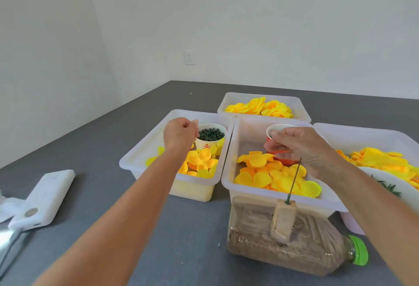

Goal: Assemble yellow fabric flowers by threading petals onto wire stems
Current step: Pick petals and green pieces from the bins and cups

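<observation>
- Four translucent white plastic bins (172,186) are sitting on the grey table (113,127), all holding yellow fabric petals (260,179); two paper cups are standing in them.
- One thin dark wire stem (294,179) is standing nearly upright from a small wooden block (283,220) on a sand-filled bottle (294,249) lying on its side.
- The left hand (180,136) is curling over the white cup (210,138) of dark green pieces, fingertips pinched together; what they are pinching, I cannot tell.
- The right hand (299,147) is pinching something small at the red cup (278,131).
</observation>
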A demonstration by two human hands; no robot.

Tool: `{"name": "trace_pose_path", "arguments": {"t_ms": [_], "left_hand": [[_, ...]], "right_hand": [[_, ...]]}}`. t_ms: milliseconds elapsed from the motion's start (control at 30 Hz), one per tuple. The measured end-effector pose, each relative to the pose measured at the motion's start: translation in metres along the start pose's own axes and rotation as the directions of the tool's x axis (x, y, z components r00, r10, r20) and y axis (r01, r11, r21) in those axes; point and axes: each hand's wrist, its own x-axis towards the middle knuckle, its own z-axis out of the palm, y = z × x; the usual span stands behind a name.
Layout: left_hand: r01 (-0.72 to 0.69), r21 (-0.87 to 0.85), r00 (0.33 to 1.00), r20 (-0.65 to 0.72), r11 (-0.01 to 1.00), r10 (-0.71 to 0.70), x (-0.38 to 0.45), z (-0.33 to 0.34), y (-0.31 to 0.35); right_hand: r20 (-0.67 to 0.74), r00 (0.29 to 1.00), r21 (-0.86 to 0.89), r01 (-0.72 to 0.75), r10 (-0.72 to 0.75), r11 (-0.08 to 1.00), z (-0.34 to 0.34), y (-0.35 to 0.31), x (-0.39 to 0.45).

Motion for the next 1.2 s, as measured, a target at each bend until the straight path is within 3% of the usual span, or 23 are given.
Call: {"name": "trace_pose_path", "arguments": {"t_ms": [100, 233, 333, 433, 533, 700, 833, 967, 1067, 1200], "left_hand": [[-0.012, 0.326, 0.998, 0.061, 0.945, -0.008, 0.027, -0.013, -0.010], [-0.165, 0.665, 0.950, 0.307, 0.728, -0.065, 0.042, -0.004, -0.020], [-0.349, 0.756, 0.845, 0.510, 0.554, -0.163, 0.047, 0.013, -0.031], [-0.433, 0.776, 0.765, 0.585, 0.458, -0.270, 0.052, 0.027, -0.041], [-0.386, 0.760, 0.758, 0.584, 0.523, -0.290, 0.057, 0.029, -0.047], [-0.255, 0.708, 0.806, 0.532, 0.658, -0.259, 0.060, 0.019, -0.052], [-0.267, 0.715, 0.842, 0.499, 0.646, -0.204, 0.058, 0.018, -0.047], [-0.149, 0.692, 0.890, 0.405, 0.706, -0.209, 0.056, 0.013, -0.045], [-0.139, 0.724, 0.934, 0.323, 0.675, -0.154, 0.059, 0.010, -0.046], [-0.093, 0.668, 0.975, 0.211, 0.738, -0.067, 0.059, 0.011, -0.042]], "right_hand": [[0.103, 0.995, 0.023, 0.007, -0.009, 1.000, 0.011, -0.008, 0.012], [0.190, 0.982, 0.039, 0.003, -0.011, 0.999, 0.030, -0.013, 0.039], [0.237, 0.971, 0.025, -0.015, 0.009, 1.000, 0.045, -0.008, 0.058], [0.282, 0.959, 0.051, -0.053, 0.036, 0.997, 0.055, 0.003, 0.072], [0.298, 0.952, 0.083, -0.090, 0.061, 0.992, 0.062, 0.016, 0.077], [0.276, 0.959, 0.120, -0.097, 0.060, 0.988, 0.065, 0.023, 0.081], [0.277, 0.959, 0.100, -0.096, 0.065, 0.990, 0.067, 0.023, 0.083], [0.280, 0.958, 0.083, -0.094, 0.067, 0.992, 0.067, 0.020, 0.083], [0.276, 0.960, 0.066, -0.072, 0.051, 0.995, 0.069, 0.017, 0.085], [0.288, 0.958, -0.012, -0.008, 0.011, 1.000, 0.072, 0.014, 0.085]]}}
